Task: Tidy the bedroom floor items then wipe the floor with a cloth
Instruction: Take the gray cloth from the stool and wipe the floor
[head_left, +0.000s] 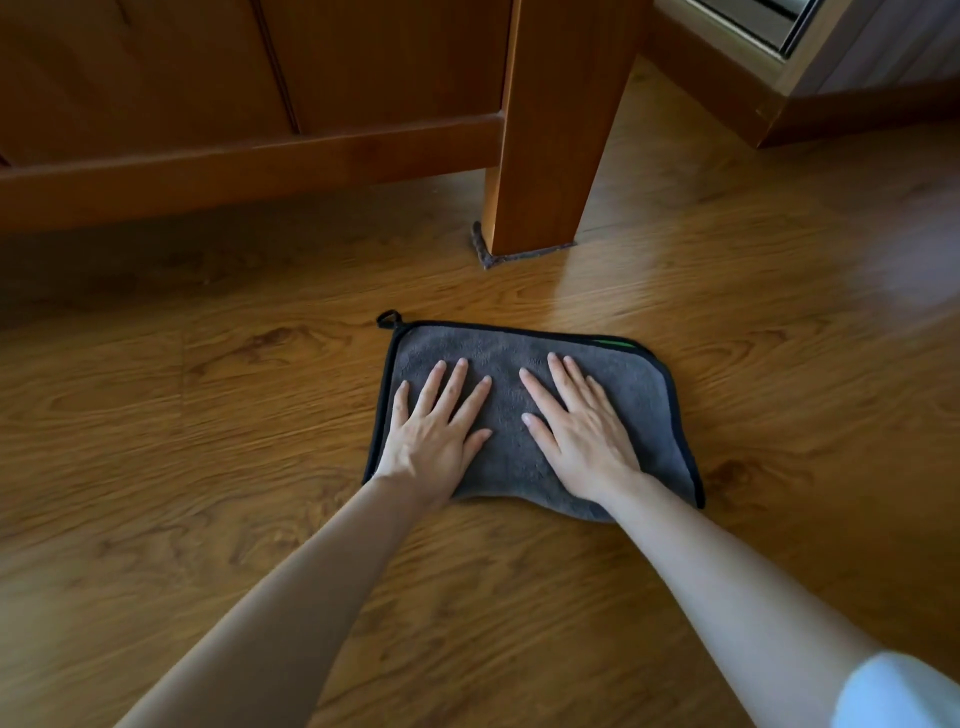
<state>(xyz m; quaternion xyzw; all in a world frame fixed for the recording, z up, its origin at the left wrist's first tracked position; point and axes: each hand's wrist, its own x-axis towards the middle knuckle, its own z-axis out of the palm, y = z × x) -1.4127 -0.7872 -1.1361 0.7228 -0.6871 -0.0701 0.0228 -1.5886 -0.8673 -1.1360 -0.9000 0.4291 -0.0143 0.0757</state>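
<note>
Two bare forearms reach forward from the bottom edge of the view, the right one showing a scrap of pale sleeve (904, 691) at the bottom right corner. Both hands lie flat on a grey microfibre cloth with black piped edging (511, 410), which is spread on the glossy wood-grain floor (208, 519) near the middle of the view. The left hand (434, 434) presses on the cloth's left half, fingers straight and spread, gripping nothing. The right hand (582, 434) presses on the right half in the same way, fingers straight and slightly fanned. The cloth is roughly rectangular with rounded corners; a small black hanging loop (388, 318) sticks out at its far left corner, and a sliver of green shows at the far right edge. Its near edge is wavy and partly covered by the wrists. Beyond the cloth stands a square orange-brown wooden furniture leg (550, 156) on a dark grey pad (485, 254), most of it hidden under the leg. The furniture's top is cut off by the frame.
</note>
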